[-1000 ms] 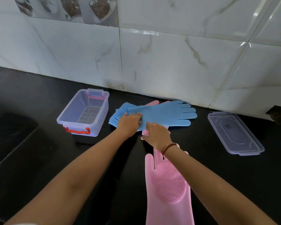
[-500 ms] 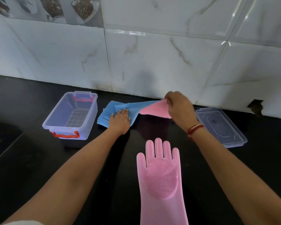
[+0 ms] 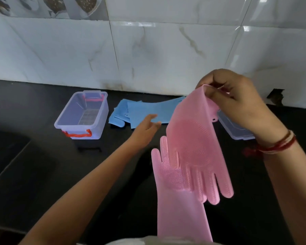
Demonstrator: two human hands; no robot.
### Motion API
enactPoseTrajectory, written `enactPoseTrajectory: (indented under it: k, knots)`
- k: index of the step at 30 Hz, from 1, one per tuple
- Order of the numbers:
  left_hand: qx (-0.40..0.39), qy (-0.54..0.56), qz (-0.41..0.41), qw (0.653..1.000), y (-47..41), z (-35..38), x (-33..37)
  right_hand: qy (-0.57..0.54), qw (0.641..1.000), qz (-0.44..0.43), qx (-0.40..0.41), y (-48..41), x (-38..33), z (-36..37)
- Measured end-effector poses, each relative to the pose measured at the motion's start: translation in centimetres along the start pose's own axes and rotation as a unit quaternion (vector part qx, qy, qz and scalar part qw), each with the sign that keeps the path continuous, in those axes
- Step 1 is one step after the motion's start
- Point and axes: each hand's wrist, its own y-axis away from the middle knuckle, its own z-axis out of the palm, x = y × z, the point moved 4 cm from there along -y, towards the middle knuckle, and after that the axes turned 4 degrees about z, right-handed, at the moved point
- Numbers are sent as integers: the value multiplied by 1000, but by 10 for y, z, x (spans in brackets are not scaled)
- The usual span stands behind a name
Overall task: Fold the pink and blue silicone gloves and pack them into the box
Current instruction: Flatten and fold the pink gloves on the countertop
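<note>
My right hand pinches the cuff of a pink silicone glove and holds it in the air, fingers hanging down. A second pink glove lies flat on the black counter beneath it, fingers pointing away from me. The blue gloves lie stacked near the wall, partly hidden behind the raised pink glove. My left hand hovers over their near edge, fingers apart, holding nothing. The clear plastic box with red handles stands to the left of the blue gloves, with nothing inside.
The box's clear lid lies on the counter at the right, partly behind my right wrist. A white marble-tiled wall runs along the back. A dark sink sits at the left edge.
My right hand has pulled the second pink glove out from under the blue gloves and lifted it toward me. My left hand has come off the blue gloves.
</note>
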Motion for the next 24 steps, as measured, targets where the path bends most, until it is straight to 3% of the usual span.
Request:
enactPoseTrajectory:
  k: [1, 4, 7, 9, 13, 16, 20, 24]
  knots:
    - [-51, 81, -49, 994, 11, 8, 4, -9, 1000, -12, -14, 4, -5, 1]
    - [-179, 151, -140, 962, 39, 23, 8, -17, 999, -44, -4, 14, -17, 2]
    - [-290, 285, -216, 888, 62, 36, -3, -17, 996, -71, 47, 23, -25, 0]
    - [-291, 384, -208, 851, 71, 40, -4, -33, 994, -75, 65, 28, -25, -1]
    - [-283, 475, -159, 818, 77, 44, 2, -127, 990, -50, 27, 38, -12, 5]
    - [-270, 513, -145, 802, 80, 38, 13, -123, 992, -25, 3, 42, 1, 18]
    - [-270, 555, -119, 778, 82, 41, 25, -165, 983, 58, 50, 44, 23, 31]
    - [-275, 613, -79, 736, 85, 50, 56, -170, 980, 67, 83, 45, 28, 50]
